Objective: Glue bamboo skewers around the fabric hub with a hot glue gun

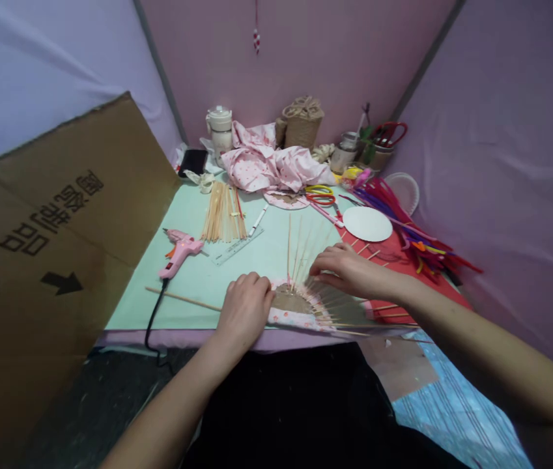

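Brown cardboard half-disc (pixel 292 301): lies between the two hands, by the near edge of the table, its straight side towards the body and its border wrapped in pale floral cloth (pixel 293 318).
Thin tan wooden sticks (pixel 289 244): fan out from the half-disc's curved border; some point away from the body, others spread below the right hand, several of them blurred.
Left hand (pixel 247 305): palm down, bent fingers resting on the left end of the half-disc; whether they pinch it from beneath I cannot tell.
Long wooden stick (pixel 183 298): runs out to the left from beside the left hand.
Right hand (pixel 339 266): raised over the fanned sticks, fingers curled downward; whether a stick is caught between the fingertips I cannot tell.
Pink glue gun with a black cord (pixel 178 255): left of the left hand, on the mint-green tabletop (pixel 198 277).
Clear flat ruler (pixel 230 251) and white slim pen (pixel 258 220): beyond the left hand, just beside a bundle of loose pale wooden sticks (pixel 220 215).
White oval disc (pixel 367 223): just beyond the right hand, partly over a bright red sheet (pixel 415 268).
Yellow-and-red-handled scissors (pixel 321 194): farther beyond the right hand, near crumpled pink patterned fabric (pixel 276 168).
Multicoloured fuzzy stems (pixel 403 218): heaped beyond and right of the right hand.
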{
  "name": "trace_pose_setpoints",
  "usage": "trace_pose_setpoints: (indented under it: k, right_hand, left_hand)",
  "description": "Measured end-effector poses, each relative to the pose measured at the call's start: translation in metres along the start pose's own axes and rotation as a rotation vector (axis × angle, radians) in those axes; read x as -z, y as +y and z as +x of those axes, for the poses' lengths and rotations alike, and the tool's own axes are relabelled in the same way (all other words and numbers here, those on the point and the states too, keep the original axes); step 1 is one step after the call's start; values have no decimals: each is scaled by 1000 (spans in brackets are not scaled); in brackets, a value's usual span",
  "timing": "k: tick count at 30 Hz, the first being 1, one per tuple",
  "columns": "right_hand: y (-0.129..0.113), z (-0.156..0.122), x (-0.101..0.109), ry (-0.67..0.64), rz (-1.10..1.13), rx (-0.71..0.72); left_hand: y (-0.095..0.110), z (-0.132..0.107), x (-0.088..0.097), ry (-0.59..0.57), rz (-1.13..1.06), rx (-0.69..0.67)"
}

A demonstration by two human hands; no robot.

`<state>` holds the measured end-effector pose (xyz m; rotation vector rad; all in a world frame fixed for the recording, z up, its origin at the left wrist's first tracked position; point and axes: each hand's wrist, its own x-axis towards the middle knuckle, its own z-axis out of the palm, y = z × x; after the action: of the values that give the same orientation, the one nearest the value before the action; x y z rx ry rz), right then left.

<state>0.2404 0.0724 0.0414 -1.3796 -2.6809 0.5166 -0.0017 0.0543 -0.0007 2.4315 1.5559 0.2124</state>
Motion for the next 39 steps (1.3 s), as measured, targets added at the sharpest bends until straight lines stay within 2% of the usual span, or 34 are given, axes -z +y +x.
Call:
trace_pose_setpoints:
  k: [3, 8, 11, 13, 15, 17, 24, 28, 33, 36, 39]
  right_hand:
    - [22, -29, 7, 33, -35, -149]
    - [74, -81, 34, 158, -160, -551]
    - [95, -100, 52, 187, -208, -665]
    - [102, -100, 62, 202, -228, -684]
    - [108, -88, 69, 210, -244, -673]
    - [114, -64, 74, 204, -262, -641]
    - [154, 76, 76, 115, -327, -485]
    - [169, 131, 68, 38, -349, -458]
    - [177, 148, 61, -30, -351, -367]
    - [181, 146, 63, -39, -357, -336]
    - [184, 134, 68, -44, -385, -384]
  left_hand:
    - [0, 2, 0, 11, 62, -15]
    - [1, 5, 0, 22, 169, -49]
    - [3, 5, 2, 16, 197, -44]
    - [3, 5, 2, 15, 207, -35]
    - [3, 5, 1, 15, 205, -27]
    - [2, 5, 0, 14, 191, -30]
    - [4, 3, 3, -26, 141, -29]
    - [7, 2, 2, -23, 145, -5]
    - [7, 1, -3, 3, 140, -33]
    - [6, 0, -5, 33, 122, -36]
    - [6, -1, -7, 30, 112, -17]
